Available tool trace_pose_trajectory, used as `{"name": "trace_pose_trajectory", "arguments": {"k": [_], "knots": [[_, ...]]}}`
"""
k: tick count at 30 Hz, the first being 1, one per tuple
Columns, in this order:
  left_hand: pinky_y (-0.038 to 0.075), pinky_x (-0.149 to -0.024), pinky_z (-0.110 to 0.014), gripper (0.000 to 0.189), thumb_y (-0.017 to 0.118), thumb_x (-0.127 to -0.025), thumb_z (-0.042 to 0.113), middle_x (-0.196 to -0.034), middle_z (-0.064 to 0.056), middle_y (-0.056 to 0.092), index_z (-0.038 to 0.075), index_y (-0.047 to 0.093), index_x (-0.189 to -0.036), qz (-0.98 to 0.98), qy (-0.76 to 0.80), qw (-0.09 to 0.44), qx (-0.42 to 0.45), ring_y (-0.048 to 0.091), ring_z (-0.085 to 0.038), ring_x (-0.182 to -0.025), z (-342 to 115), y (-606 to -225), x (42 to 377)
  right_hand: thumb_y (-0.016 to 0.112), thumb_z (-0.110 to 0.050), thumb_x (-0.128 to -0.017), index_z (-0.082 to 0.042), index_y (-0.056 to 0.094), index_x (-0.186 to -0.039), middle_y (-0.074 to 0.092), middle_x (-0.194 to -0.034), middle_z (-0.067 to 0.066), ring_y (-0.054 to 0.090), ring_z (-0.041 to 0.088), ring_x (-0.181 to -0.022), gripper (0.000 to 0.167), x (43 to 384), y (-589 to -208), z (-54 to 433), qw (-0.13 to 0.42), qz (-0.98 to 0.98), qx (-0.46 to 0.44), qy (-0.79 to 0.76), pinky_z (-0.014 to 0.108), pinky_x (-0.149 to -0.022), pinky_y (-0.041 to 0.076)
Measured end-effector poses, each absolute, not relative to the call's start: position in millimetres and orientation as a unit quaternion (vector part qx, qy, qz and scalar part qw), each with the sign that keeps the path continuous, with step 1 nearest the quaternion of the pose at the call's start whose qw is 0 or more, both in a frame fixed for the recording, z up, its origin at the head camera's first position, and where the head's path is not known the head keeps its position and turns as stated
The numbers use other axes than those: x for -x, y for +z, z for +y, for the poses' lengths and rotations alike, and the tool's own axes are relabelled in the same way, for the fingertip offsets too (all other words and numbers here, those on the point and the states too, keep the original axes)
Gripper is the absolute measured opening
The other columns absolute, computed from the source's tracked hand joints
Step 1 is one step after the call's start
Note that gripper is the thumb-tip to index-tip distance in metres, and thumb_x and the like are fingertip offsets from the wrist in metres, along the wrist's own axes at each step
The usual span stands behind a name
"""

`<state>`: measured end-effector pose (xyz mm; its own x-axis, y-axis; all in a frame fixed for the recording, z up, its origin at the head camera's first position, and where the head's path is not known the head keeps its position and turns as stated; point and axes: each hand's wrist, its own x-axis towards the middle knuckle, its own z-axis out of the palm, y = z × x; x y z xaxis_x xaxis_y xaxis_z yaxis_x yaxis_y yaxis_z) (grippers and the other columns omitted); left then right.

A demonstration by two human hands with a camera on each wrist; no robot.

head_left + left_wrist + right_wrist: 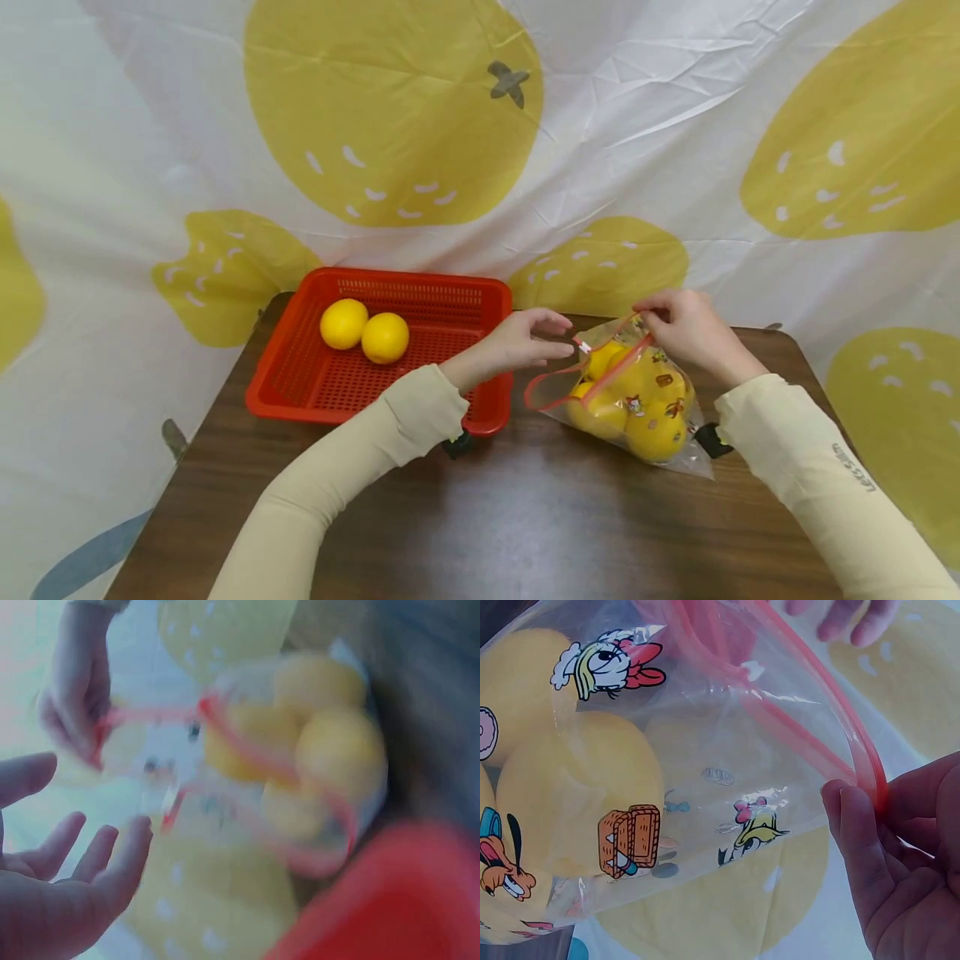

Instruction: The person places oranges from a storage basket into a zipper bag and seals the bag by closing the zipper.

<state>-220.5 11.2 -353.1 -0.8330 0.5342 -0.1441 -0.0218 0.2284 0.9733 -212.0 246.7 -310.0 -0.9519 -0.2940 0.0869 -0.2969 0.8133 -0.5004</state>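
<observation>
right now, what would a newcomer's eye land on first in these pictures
Probably the bright red basket at the table's far left, with two yellow fruits inside. To its right, a clear bag holds more yellow fruit, its red edge pinched by the right hand. Behind hangs a yellow-patterned white cloth.

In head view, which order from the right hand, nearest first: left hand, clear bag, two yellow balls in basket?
1. Clear bag, pinched by the right hand.
2. Left hand, beside the bag's opening.
3. Two yellow balls, farther left, inside the basket.
</observation>
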Motion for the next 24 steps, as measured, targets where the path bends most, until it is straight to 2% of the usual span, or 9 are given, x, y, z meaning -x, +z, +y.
{"name": "trace_pose_trajectory", "arguments": {"k": [3,5,12,13,18,24], "knots": [[0.049,-0.083,-0.031,0.045,0.066,-0.083,0.017,-0.126,-0.013,0.052,0.006,0.052,-0.124,0.815,0.517,0.17,-0.199,0.054,-0.027,-0.11,-8,-346,234,0.048,-0.005,-0.089,0.007,0.064,-0.103,0.064,-0.093,0.026,0.063,0.016,-0.059,0.024,211,-310,247,0.011,-0.952,-0.16,0.262,0.025,-0.052,0.051],[0.044,-0.09,-0.033,0.049,0.066,-0.082,0.021,-0.128,-0.013,0.05,0.006,0.05,-0.126,0.849,0.468,0.134,-0.207,0.049,-0.027,-0.116,-23,-343,243,0.048,-0.005,-0.089,0.007,0.064,-0.103,0.065,-0.092,0.025,0.062,0.016,-0.058,0.024,211,-310,247,0.012,-0.952,-0.161,0.26,0.024,-0.051,0.05],[0.035,-0.099,-0.04,0.059,0.07,-0.079,0.024,-0.133,-0.014,0.044,0.004,0.047,-0.129,0.907,0.374,0.055,-0.185,0.041,-0.028,-0.121,-73,-351,270,0.048,-0.005,-0.089,0.007,0.064,-0.103,0.065,-0.092,0.025,0.063,0.016,-0.058,0.024,211,-310,248,0.009,-0.953,-0.159,0.259,0.024,-0.051,0.05],[0.031,-0.102,-0.041,0.06,0.07,-0.078,0.026,-0.133,-0.014,0.044,0.004,0.047,-0.13,0.916,0.356,0.044,-0.18,0.037,-0.028,-0.124,-79,-354,273,0.049,-0.005,-0.089,0.007,0.064,-0.103,0.065,-0.092,0.026,0.063,0.016,-0.058,0.024,210,-310,248,0.009,-0.953,-0.158,0.259,0.024,-0.051,0.051],[0.025,-0.103,-0.051,0.068,0.07,-0.079,0.03,-0.139,-0.015,0.037,0.007,0.041,-0.135,0.937,0.317,0.066,-0.135,0.029,-0.035,-0.129,-108,-369,285,0.049,-0.006,-0.09,0.007,0.064,-0.103,0.064,-0.093,0.026,0.063,0.017,-0.059,0.024,209,-310,249,0.007,-0.954,-0.155,0.258,0.026,-0.052,0.051],[0.02,-0.101,-0.058,0.069,0.07,-0.078,0.028,-0.136,-0.023,0.035,0.002,0.04,-0.134,0.954,0.277,0.08,-0.085,0.029,-0.042,-0.125,-133,-385,291,0.05,-0.005,-0.089,0.007,0.064,-0.103,0.064,-0.094,0.026,0.063,0.016,-0.059,0.024,208,-311,249,0.008,-0.953,-0.155,0.262,0.025,-0.051,0.051]]}}
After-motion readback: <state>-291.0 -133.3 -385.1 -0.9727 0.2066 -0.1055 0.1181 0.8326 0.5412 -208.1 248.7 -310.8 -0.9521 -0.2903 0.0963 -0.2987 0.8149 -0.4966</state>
